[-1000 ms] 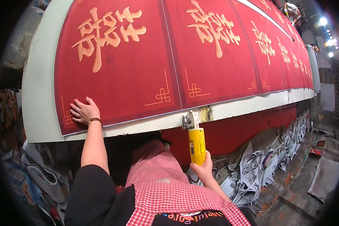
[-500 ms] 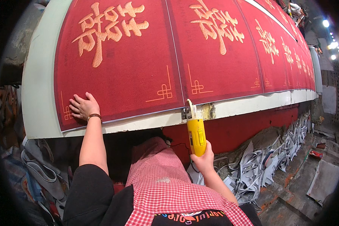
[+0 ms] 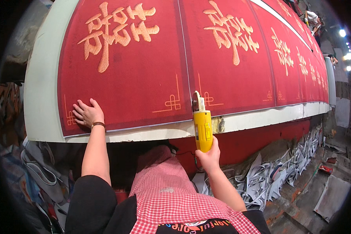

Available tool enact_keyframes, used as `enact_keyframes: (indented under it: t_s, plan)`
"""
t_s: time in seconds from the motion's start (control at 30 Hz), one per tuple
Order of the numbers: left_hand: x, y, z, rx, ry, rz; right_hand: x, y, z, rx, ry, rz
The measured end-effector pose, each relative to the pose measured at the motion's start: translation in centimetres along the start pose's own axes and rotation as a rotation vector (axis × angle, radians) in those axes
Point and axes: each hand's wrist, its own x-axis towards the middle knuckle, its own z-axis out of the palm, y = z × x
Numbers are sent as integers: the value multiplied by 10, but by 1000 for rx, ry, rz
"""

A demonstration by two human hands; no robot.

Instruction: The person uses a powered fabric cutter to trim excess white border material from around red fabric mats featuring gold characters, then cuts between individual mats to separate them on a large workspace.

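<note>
A long sheet of red mats (image 3: 144, 84) with gold characters and corner knots lies over a pale table. My left hand (image 3: 88, 114) rests palm down on the nearest mat's lower left corner, fingers spread. In my right hand (image 3: 209, 154) is a yellow electric rotary cutter (image 3: 202, 130), gripped around the lower end of its body. The cutter's head (image 3: 198, 102) sits over the mats' front edge, at the seam between the first and second mat. Its blade is partly hidden by the guard.
The pale table edge (image 3: 152, 133) runs along the front. White offcut strips (image 3: 275, 175) are heaped below at the right, with more scraps (image 3: 46, 167) at the left. A dark cord hangs from the cutter. Another person (image 3: 312, 18) is at the far right end.
The cutter has moved away from me, from the table's front edge onto the mats along the seam. My left hand stays pressed at the same corner.
</note>
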Motion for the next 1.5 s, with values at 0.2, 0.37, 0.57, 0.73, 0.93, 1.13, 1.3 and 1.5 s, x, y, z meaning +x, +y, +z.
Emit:
enact_keyframes:
  t_s: [0.2,0.37,0.57,0.73,0.93,1.13,1.3,1.5]
  plan:
    - [0,1,3,2,14,11,39,-8,10,50,-16,-10]
    - [0,-2,5,-1,31,23,73,-26,18,115,-15,-38]
    - [0,-5,7,9,60,32,115,-51,28,119,-4,-85]
    - [0,-6,9,9,54,36,149,-70,37,207,-39,-60]
    - [-1,-7,7,-2,54,47,190,-95,48,199,-23,-78]
    - [-1,-11,10,15,48,51,233,-114,62,234,-3,-105]
    - [1,-12,13,-31,81,67,278,-139,78,278,4,-113]
    - [32,121,-10,-438,218,458,331,-164,82,223,35,-167]
